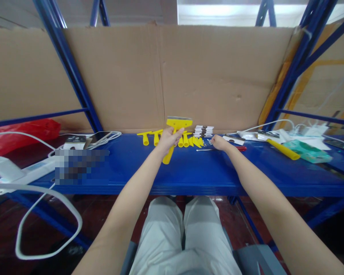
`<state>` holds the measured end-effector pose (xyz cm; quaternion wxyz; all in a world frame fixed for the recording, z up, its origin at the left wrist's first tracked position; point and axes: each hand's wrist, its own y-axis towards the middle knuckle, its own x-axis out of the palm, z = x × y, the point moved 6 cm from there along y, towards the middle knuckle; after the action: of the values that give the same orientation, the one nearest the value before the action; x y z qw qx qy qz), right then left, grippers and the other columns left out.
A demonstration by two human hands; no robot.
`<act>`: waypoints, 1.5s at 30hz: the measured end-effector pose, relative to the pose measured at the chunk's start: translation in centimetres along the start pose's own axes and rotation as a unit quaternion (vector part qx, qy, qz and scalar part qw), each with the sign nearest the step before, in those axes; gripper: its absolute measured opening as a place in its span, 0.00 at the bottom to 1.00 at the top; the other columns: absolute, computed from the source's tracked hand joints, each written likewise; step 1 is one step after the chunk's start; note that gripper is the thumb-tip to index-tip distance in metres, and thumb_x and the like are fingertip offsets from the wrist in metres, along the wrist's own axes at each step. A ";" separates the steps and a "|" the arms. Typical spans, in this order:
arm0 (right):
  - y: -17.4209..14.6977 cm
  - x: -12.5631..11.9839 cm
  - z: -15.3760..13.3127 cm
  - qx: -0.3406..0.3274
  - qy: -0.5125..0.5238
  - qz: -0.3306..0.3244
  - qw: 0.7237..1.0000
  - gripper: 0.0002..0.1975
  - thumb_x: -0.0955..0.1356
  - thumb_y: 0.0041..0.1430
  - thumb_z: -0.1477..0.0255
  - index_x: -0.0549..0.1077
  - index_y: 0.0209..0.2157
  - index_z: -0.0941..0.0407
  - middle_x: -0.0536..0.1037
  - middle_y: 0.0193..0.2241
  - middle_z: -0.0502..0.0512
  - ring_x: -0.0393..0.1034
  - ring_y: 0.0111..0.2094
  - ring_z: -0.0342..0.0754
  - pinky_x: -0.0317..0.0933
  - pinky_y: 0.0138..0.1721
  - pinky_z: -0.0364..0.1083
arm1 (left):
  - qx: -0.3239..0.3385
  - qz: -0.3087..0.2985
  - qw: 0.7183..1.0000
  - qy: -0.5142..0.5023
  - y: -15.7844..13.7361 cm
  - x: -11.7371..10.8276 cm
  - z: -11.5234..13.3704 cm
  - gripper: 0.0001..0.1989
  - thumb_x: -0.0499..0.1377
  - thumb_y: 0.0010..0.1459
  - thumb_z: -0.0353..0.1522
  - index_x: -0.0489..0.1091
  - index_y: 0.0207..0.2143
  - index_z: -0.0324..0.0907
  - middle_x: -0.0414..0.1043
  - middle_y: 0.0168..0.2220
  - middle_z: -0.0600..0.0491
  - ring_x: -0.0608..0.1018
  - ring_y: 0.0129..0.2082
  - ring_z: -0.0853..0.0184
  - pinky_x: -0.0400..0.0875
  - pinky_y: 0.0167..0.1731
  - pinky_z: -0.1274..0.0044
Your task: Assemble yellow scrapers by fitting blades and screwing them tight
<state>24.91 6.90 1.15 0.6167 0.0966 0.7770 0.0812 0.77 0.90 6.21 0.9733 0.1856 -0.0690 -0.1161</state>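
My left hand [167, 140] is closed round the yellow handle of a scraper [179, 123], held up over the table with its wide metal-edged head pointing away from me. My right hand [218, 143] is down at the tabletop with its fingers pinched together, beside a scatter of small metal screws [209, 141]. Whatever is in those fingers is too small to make out. Just below that hand lies a screwdriver with a red handle [241, 148]. Yellow scraper handles [145, 139] stand in a row behind my left hand, and flat yellow wedge-shaped pieces [197, 142] lie right of them.
A stack of small white packs [204, 131] sits near the cardboard backing [189, 72]. Rightward are another yellow handle [283, 149], a green packet [306, 151] and white cables. A power strip [31, 173] and red bag [25, 135] occupy the left. Blue posts [71, 72] frame the table.
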 end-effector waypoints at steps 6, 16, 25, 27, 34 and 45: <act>0.1 0.0 -0.3 -0.010 -0.004 0.002 1.000 0.13 0.62 0.61 0.73 0.75 0.40 0.65 0.78 0.38 0.68 0.73 0.40 0.51 0.59 0.36 0.41 | -0.108 0.022 0.979 -0.173 0.4 -1.0 -1.1 0.12 0.51 0.62 0.28 0.55 0.25 0.41 0.53 0.13 0.65 0.54 0.09 0.79 0.51 0.10 0.86; -0.1 -0.1 -2.4 -0.073 0.123 0.022 0.989 0.09 0.62 0.57 0.74 0.71 0.26 0.60 0.74 0.23 0.54 0.64 0.26 0.43 0.53 0.28 0.41 | -0.300 0.011 0.952 -0.063 -0.1 -0.3 -5.2 0.06 0.53 0.57 0.20 0.65 0.29 0.37 0.68 0.18 0.56 0.63 0.11 0.79 0.59 0.12 0.85; -2.1 -0.9 -7.4 -0.176 0.285 -0.005 0.942 0.09 0.64 0.52 0.69 0.67 0.21 0.57 0.69 0.21 0.49 0.59 0.25 0.42 0.55 0.29 0.41 | -0.336 -0.058 0.940 -0.013 -0.6 0.8 -6.8 0.06 0.54 0.56 0.20 0.69 0.33 0.34 0.73 0.22 0.52 0.62 0.11 0.79 0.56 0.11 0.84; -2.3 -0.7 -8.1 -0.198 0.301 -0.010 0.933 0.09 0.65 0.50 0.67 0.67 0.21 0.57 0.69 0.22 0.49 0.60 0.25 0.42 0.56 0.30 0.42 | -0.335 -0.066 0.940 -0.012 -0.6 0.9 -6.9 0.06 0.54 0.55 0.20 0.68 0.33 0.35 0.72 0.22 0.53 0.61 0.11 0.79 0.56 0.11 0.84; -2.5 0.1 -9.0 -0.221 0.307 -0.016 0.926 0.13 0.67 0.48 0.62 0.68 0.20 0.57 0.70 0.22 0.50 0.63 0.27 0.44 0.58 0.32 0.43 | -0.326 -0.083 0.942 -0.008 -0.6 1.4 -6.7 0.06 0.51 0.57 0.21 0.65 0.31 0.37 0.62 0.16 0.59 0.59 0.10 0.79 0.54 0.11 0.85; -3.2 -0.2 -9.6 -0.168 0.251 -0.021 0.953 0.11 0.66 0.50 0.68 0.67 0.19 0.58 0.69 0.19 0.48 0.61 0.24 0.42 0.53 0.27 0.41 | -0.304 -0.062 0.951 -0.001 -0.8 1.6 -6.2 0.09 0.52 0.56 0.20 0.64 0.26 0.38 0.60 0.14 0.58 0.60 0.09 0.77 0.53 0.09 0.85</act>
<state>15.48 3.64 2.75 0.4102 -0.0480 0.8838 0.2197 3.30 1.94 0.37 0.9744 -0.1151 -0.0196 -0.1923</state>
